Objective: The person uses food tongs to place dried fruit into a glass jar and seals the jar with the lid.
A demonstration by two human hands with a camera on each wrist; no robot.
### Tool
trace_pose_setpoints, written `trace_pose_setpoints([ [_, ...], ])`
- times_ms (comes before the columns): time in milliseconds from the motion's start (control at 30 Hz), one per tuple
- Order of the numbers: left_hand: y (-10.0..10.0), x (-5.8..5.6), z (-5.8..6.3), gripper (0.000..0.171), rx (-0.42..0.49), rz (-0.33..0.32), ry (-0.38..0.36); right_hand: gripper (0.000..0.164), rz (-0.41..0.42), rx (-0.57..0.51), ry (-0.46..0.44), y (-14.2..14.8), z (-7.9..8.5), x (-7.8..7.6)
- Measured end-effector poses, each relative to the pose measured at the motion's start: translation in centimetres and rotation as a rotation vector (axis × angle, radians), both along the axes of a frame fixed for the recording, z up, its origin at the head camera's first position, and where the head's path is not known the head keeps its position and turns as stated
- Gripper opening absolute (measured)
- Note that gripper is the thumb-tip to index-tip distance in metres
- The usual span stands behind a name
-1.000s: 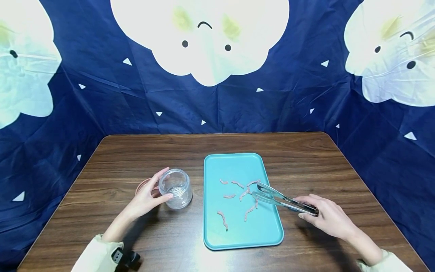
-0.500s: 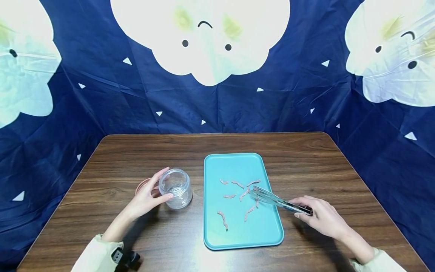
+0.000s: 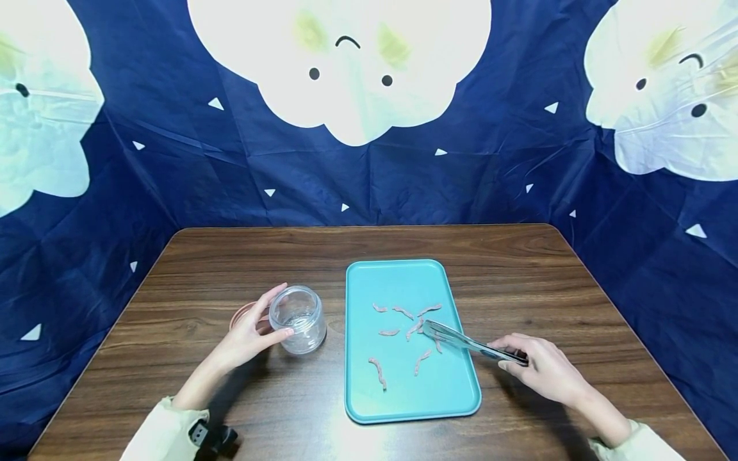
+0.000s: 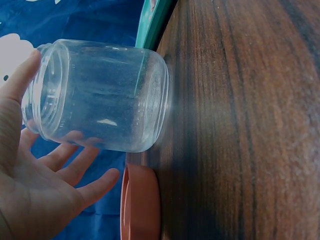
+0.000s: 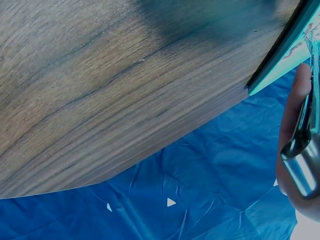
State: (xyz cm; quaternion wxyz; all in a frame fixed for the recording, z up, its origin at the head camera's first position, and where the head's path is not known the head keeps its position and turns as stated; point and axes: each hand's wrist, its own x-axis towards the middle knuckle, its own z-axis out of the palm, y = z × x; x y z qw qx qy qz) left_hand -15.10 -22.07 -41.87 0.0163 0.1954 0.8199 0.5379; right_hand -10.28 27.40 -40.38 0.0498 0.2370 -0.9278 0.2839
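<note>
My left hand (image 3: 254, 336) holds a clear, wide-mouthed jar (image 3: 307, 334) upright on the table, thumb at the neck and fingers around the far side. Nothing shows inside the jar. In my right hand (image 3: 548, 368) is a pair of metal tongs (image 3: 469, 343), gripped by the handle end. The tong arms are pressed together, their tips low over a turquoise tray (image 3: 403, 403). Several thin pink meat strips (image 3: 377, 371) lie scattered on the tray. One strip (image 3: 439, 346) shows beside the tips; whether it is pinched I cannot tell.
A reddish-brown round lid (image 4: 145, 202) lies on the wooden table (image 3: 277, 410) beside the jar, partly behind my left hand. A dark blue cloth (image 3: 369, 179) with white clouds hangs behind the table.
The tong arms have come together over the strips. My right hand has shifted slightly left, and a strip near the tips has moved a little. The left hand and jar stay put.
</note>
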Motion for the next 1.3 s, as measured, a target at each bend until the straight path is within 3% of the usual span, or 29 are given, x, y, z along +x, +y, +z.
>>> trace_pose_setpoints([
  [600, -0.1, 0.0, 0.1, 0.074, -0.020, 0.004, 0.005, 0.033, 0.040, -0.077, 0.041, -1.2, 1.8, -1.0],
  [1300, -0.1, 0.1, 0.3, 0.073, -0.045, 0.023, 0.021, 0.030, 0.220, -0.160, 0.054, -6.3, 4.4, -2.7],
])
